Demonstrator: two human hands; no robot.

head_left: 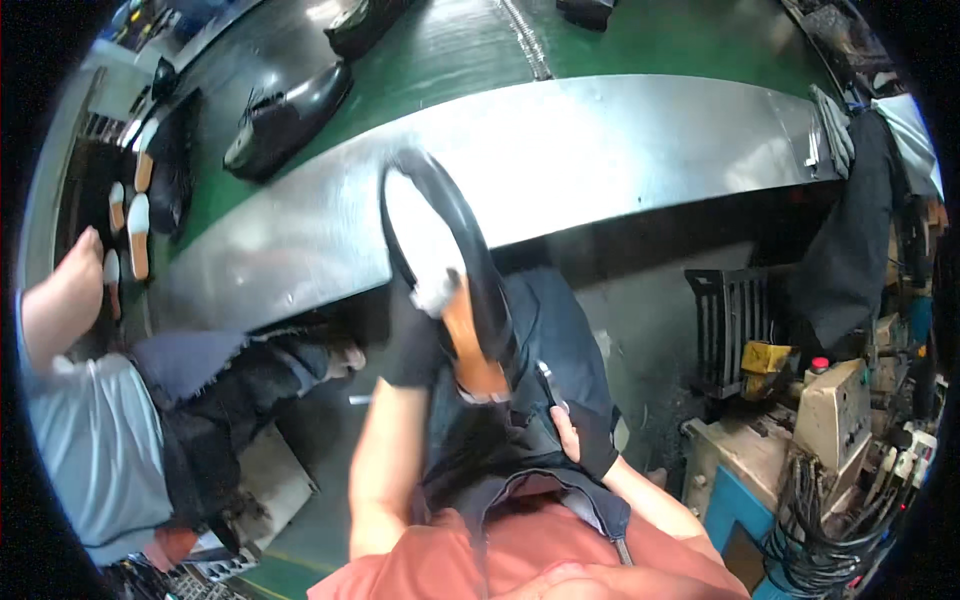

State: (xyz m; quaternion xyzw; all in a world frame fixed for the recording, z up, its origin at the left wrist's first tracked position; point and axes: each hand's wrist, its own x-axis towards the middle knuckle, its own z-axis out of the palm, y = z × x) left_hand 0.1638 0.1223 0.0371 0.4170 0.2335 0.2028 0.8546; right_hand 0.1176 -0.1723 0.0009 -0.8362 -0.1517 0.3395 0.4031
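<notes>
A black shoe (470,235) is held up in front of me, its underside facing me: white at the forepart, tan toward the heel. My left hand (412,340), in a dark glove, is closed on it from the left, with most fingers hidden behind it. A small pale lump, blurred, sits where white meets tan. Lower right, close to my lap, my right hand (580,438) wears a dark fingerless covering and is closed on a slim metal tool (548,382). I cannot make out the tool's kind.
Beyond a metal ledge (600,140), several black shoes (285,120) lie on a green belt (440,75). At left are a co-worker's arm (65,300) and shoes with white-and-tan undersides (139,235). At right stand a black slatted crate (735,320), a control box (835,410) and bundled cables (815,530).
</notes>
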